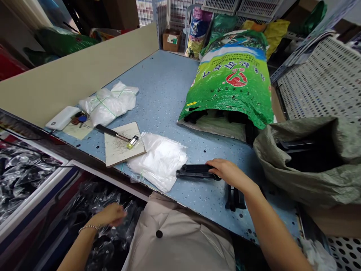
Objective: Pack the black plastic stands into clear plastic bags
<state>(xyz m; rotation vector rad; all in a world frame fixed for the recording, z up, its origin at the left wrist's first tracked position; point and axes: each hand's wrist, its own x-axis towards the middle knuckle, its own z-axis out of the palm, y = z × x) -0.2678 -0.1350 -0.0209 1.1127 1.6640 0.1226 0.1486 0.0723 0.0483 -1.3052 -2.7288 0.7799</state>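
My right hand (222,170) grips the right end of a long, channel-shaped black plastic part (194,171) on the blue speckled table. The part's left end reaches the edge of a stack of clear plastic bags (162,158). Another black plastic part (234,197) lies under my right forearm, partly covered by it. Off the table's front edge, my left hand (108,215) hovers over a bin of black parts wrapped in clear plastic (105,244). Its fingers look curled in, slightly blurred, and nothing shows in them.
A hammer (113,132) rests on a square board (124,146). Bundled plastic bags (108,101) and a white power bank (62,118) lie behind it. A green printed sack (231,82) lies open toward me; an olive sack (313,184) holding black parts stands at right.
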